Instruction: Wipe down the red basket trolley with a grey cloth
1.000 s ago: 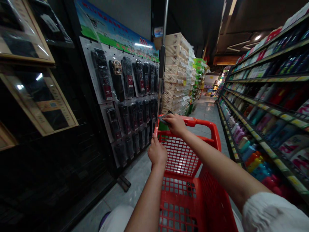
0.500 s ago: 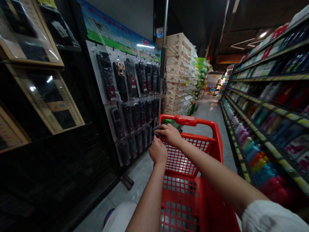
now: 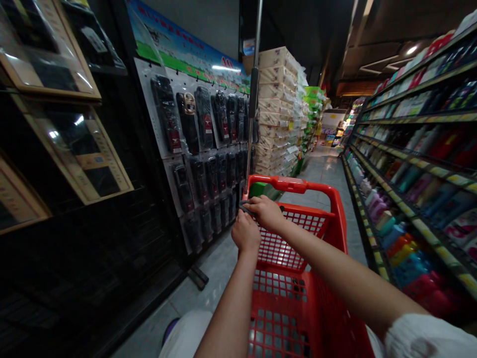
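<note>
Both my hands are together at the left side of a red shopping cart [image 3: 337, 211], by the foot of an upright metal pole [image 3: 253, 92]. My left hand [image 3: 246, 232] is closed, its fingers curled against a small dark grey piece [image 3: 245, 204] whose kind I cannot make out. From above and to the right, my right hand [image 3: 267, 214] pinches the same piece between thumb and fingers. The pole's lower end stands just behind this piece. Below my hands, the cart's red grid basket shows bare mesh.
Packaged belts [image 3: 203, 117] hang on a display rack to the left, beside framed gift boxes [image 3: 85, 154]. Beyond the pole rises a stack of cartons [image 3: 276, 99]. Shelves of bottles [image 3: 410, 189] line the right side. A tiled aisle [image 3: 322, 166] runs between them.
The dark grey piece has tipped lower, and my right hand has dropped slightly with it. My left hand stays almost in place. The view has shifted a little.
</note>
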Demonstrator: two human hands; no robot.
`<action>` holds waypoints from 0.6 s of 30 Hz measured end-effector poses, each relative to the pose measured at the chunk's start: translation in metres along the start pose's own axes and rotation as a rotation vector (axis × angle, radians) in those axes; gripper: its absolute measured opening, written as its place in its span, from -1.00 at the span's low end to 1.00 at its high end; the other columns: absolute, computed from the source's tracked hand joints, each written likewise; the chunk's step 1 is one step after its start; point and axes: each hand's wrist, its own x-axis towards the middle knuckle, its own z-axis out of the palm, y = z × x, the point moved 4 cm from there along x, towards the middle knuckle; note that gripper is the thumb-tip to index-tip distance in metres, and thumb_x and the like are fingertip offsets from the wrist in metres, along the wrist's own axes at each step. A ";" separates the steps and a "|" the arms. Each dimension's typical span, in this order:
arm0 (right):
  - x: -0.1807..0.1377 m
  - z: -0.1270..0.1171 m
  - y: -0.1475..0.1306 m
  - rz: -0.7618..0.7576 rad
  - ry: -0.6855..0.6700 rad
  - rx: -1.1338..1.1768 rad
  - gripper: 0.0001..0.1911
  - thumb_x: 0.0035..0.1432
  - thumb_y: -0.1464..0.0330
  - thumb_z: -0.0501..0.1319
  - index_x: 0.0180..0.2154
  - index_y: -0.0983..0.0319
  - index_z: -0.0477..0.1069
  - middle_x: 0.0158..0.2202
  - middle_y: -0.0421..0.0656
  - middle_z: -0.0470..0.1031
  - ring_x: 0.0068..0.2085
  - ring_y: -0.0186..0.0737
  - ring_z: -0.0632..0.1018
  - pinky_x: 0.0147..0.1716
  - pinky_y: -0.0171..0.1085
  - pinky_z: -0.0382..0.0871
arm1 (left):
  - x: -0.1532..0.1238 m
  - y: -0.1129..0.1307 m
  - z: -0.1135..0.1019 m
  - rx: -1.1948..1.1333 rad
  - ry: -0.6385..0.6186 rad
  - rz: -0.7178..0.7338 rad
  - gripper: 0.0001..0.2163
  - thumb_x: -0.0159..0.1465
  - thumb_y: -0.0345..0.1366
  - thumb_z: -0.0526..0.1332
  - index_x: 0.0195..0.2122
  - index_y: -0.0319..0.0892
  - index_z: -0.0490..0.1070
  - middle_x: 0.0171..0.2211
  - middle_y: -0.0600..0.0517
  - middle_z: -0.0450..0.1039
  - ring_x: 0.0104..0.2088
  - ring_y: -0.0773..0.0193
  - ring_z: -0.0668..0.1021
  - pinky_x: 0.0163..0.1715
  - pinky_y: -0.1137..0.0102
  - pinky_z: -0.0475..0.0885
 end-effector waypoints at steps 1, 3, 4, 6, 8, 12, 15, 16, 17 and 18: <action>0.001 -0.002 -0.001 -0.009 -0.016 -0.014 -0.64 0.33 0.27 0.07 0.11 0.02 0.43 -0.06 -0.13 0.49 -0.14 -0.16 0.38 -0.18 -0.26 0.26 | 0.000 0.000 0.000 0.004 0.000 -0.002 -0.64 0.39 -0.35 -0.06 0.08 -0.25 0.43 -0.05 -0.18 0.57 -0.09 0.12 0.61 -0.16 0.36 0.41; 0.007 -0.008 0.001 0.011 -0.019 -0.055 -0.65 0.33 0.27 0.07 0.07 0.03 0.47 -0.08 -0.12 0.49 -0.13 -0.13 0.38 -0.23 -0.25 0.25 | -0.001 0.001 0.000 0.002 0.003 0.001 -0.62 0.39 -0.35 -0.06 0.13 -0.26 0.40 -0.02 -0.20 0.55 -0.08 0.12 0.61 -0.15 0.36 0.41; 0.011 -0.010 0.002 0.036 -0.007 -0.072 -0.66 0.33 0.28 0.06 0.06 0.03 0.48 -0.08 -0.12 0.49 -0.13 -0.11 0.38 -0.25 -0.25 0.25 | -0.001 0.001 0.000 -0.002 0.002 0.005 -0.61 0.40 -0.35 -0.07 0.16 -0.26 0.37 0.01 -0.20 0.54 -0.07 0.12 0.60 -0.14 0.35 0.41; 0.019 -0.012 0.005 0.102 0.031 -0.082 -0.66 0.33 0.30 0.05 0.05 0.02 0.48 -0.08 -0.13 0.49 -0.13 -0.10 0.38 -0.27 -0.25 0.24 | 0.000 0.002 0.001 -0.009 -0.001 0.009 -0.59 0.40 -0.34 -0.08 0.21 -0.25 0.33 0.05 -0.20 0.51 -0.05 0.12 0.60 -0.12 0.34 0.42; 0.021 -0.011 0.004 0.152 0.062 -0.067 -0.66 0.33 0.30 0.06 0.06 0.02 0.47 -0.09 -0.14 0.50 -0.15 -0.11 0.39 -0.26 -0.25 0.25 | 0.000 0.002 0.002 -0.007 0.001 0.005 -0.58 0.40 -0.33 -0.08 0.21 -0.25 0.32 0.06 -0.21 0.50 -0.03 0.10 0.59 -0.10 0.33 0.42; 0.006 -0.009 -0.004 0.093 0.021 -0.019 -0.64 0.33 0.31 0.08 0.09 0.01 0.44 -0.08 -0.16 0.51 -0.17 -0.15 0.40 -0.22 -0.26 0.26 | 0.002 -0.001 0.002 -0.006 0.019 -0.005 -0.57 0.40 -0.32 -0.08 0.24 -0.28 0.30 0.04 -0.22 0.52 0.00 0.09 0.58 -0.06 0.31 0.41; -0.013 -0.015 -0.001 -0.008 -0.022 -0.028 -0.65 0.34 0.33 0.05 0.06 0.01 0.48 -0.05 -0.15 0.50 -0.15 -0.15 0.39 -0.21 -0.26 0.27 | 0.002 -0.003 0.003 -0.015 0.008 -0.005 -0.56 0.40 -0.31 -0.09 0.25 -0.30 0.28 0.04 -0.21 0.51 0.00 0.09 0.58 -0.06 0.33 0.41; -0.019 -0.018 0.003 -0.006 0.004 -0.047 -0.64 0.35 0.33 0.04 0.07 0.02 0.47 -0.02 -0.14 0.49 -0.13 -0.13 0.38 -0.19 -0.24 0.27 | 0.002 -0.003 0.003 -0.019 0.003 -0.004 -0.56 0.40 -0.31 -0.09 0.25 -0.30 0.29 0.06 -0.21 0.51 0.00 0.10 0.58 -0.06 0.33 0.41; -0.026 -0.021 0.009 0.023 0.046 -0.072 -0.63 0.35 0.33 0.03 0.10 0.02 0.45 0.02 -0.12 0.47 -0.09 -0.11 0.37 -0.16 -0.23 0.28 | 0.003 -0.003 0.003 -0.023 0.000 -0.004 -0.56 0.40 -0.31 -0.09 0.25 -0.30 0.29 0.07 -0.20 0.50 0.00 0.10 0.58 -0.06 0.34 0.41; -0.032 -0.021 0.016 0.071 0.090 -0.099 -0.61 0.35 0.34 0.02 0.13 0.04 0.42 0.05 -0.11 0.45 -0.07 -0.09 0.36 -0.14 -0.21 0.28 | 0.003 -0.003 0.003 -0.026 -0.002 -0.006 -0.56 0.40 -0.31 -0.08 0.25 -0.28 0.29 0.07 -0.20 0.49 -0.01 0.11 0.58 -0.07 0.34 0.42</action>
